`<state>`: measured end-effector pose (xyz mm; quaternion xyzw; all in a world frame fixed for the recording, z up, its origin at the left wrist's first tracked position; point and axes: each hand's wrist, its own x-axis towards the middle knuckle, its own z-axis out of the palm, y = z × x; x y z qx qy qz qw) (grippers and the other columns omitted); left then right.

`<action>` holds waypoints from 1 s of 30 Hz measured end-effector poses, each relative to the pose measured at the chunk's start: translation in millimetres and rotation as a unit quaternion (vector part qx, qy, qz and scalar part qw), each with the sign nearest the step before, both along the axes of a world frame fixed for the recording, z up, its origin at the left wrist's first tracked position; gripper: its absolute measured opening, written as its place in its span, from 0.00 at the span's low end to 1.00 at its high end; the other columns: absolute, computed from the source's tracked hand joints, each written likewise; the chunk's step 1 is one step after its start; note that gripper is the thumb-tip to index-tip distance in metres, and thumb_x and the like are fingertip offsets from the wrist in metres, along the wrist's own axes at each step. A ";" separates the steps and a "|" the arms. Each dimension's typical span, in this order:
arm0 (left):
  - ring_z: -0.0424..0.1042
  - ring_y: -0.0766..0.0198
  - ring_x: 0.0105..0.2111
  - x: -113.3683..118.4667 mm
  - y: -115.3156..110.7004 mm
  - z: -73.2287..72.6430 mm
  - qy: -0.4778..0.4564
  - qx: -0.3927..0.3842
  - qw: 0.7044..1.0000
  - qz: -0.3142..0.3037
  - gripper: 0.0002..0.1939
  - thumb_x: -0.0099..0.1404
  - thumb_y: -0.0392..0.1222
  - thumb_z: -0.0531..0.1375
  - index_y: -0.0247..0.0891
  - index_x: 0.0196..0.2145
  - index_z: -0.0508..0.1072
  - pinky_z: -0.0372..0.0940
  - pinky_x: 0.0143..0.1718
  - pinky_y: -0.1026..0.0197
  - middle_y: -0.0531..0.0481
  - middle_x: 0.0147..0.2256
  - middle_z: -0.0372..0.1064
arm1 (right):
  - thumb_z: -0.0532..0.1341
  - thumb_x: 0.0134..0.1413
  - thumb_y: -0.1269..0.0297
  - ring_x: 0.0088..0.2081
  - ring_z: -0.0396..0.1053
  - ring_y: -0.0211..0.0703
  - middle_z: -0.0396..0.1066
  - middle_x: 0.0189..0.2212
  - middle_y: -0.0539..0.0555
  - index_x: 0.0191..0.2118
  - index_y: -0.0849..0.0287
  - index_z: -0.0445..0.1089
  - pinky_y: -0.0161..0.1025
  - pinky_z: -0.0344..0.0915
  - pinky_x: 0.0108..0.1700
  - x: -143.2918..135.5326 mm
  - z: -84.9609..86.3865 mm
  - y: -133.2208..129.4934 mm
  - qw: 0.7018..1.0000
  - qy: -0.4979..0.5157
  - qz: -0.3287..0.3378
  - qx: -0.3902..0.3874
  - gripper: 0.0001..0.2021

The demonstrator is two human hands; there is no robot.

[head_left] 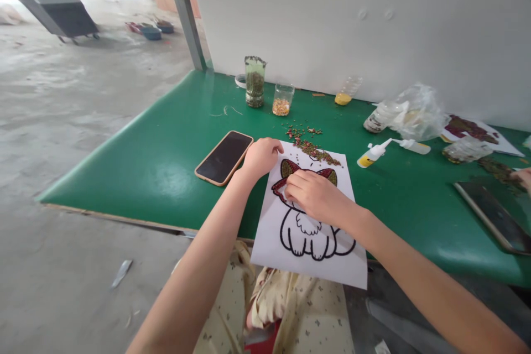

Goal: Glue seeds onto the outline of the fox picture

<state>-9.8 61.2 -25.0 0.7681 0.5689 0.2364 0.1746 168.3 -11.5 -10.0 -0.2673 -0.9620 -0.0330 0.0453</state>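
Covering pt. of the fox drawing (309, 237), your R hand (314, 193) is half-curled; your L hand (262, 156), loosely bent, is @ its top-L corner. Can't tell what either holds.

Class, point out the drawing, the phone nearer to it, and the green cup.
Drawing (309, 225): head view, on the animal's chest.
Phone (225, 157): head view, on its dark screen.
Green cup (254, 84): head view, on its side wall.
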 end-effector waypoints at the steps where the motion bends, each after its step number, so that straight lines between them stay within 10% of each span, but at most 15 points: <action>1: 0.72 0.60 0.37 -0.1 0.1 -0.2 0.000 0.000 1.000 0.000 0.18 0.58 0.30 0.49 0.39 0.34 0.78 0.65 0.41 0.59 0.48 0.35 0.76 | 0.51 0.61 0.73 0.39 0.60 0.46 0.67 0.36 0.57 0.34 0.62 0.68 0.42 0.59 0.42 -0.3 -0.9 -0.5 1.000 -0.001 -0.002 -0.002 0.10; 13: 0.72 0.60 0.37 0.2 0.0 -0.2 0.005 0.004 1.000 0.000 0.18 0.58 0.29 0.49 0.38 0.34 0.78 0.65 0.40 0.59 0.48 0.35 0.76 | 0.51 0.61 0.74 0.39 0.61 0.47 0.67 0.35 0.57 0.35 0.62 0.69 0.44 0.60 0.42 -3.2 0.2 -1.2 1.000 0.004 0.003 -0.012 0.10; 19: 0.72 0.59 0.38 0.1 -0.3 -0.7 0.006 0.006 1.000 0.001 0.18 0.58 0.30 0.49 0.38 0.34 0.78 0.64 0.40 0.59 0.48 0.36 0.76 | 0.57 0.59 0.68 0.48 0.64 0.49 0.68 0.42 0.57 0.41 0.57 0.65 0.48 0.63 0.50 -4.9 1.1 -5.4 0.958 0.210 -0.157 -0.114 0.05; 24: 0.72 0.60 0.38 -0.2 0.6 -0.9 0.005 0.004 1.000 -0.002 0.18 0.57 0.30 0.49 0.38 0.35 0.78 0.64 0.40 0.59 0.48 0.35 0.76 | 0.57 0.57 0.66 0.67 0.43 0.56 0.51 0.64 0.62 0.56 0.57 0.57 0.59 0.48 0.64 -12.1 -16.1 -11.8 0.951 0.206 -0.184 -0.136 0.21; 30: 0.72 0.60 0.37 -0.3 1.2 -1.7 0.002 0.005 1.000 -0.003 0.18 0.58 0.30 0.49 0.38 0.34 0.78 0.64 0.40 0.60 0.47 0.34 0.76 | 0.52 0.59 0.68 0.69 0.35 0.52 0.46 0.67 0.63 0.58 0.59 0.54 0.60 0.38 0.68 -17.3 -26.3 -15.3 0.957 0.186 -0.174 -0.141 0.21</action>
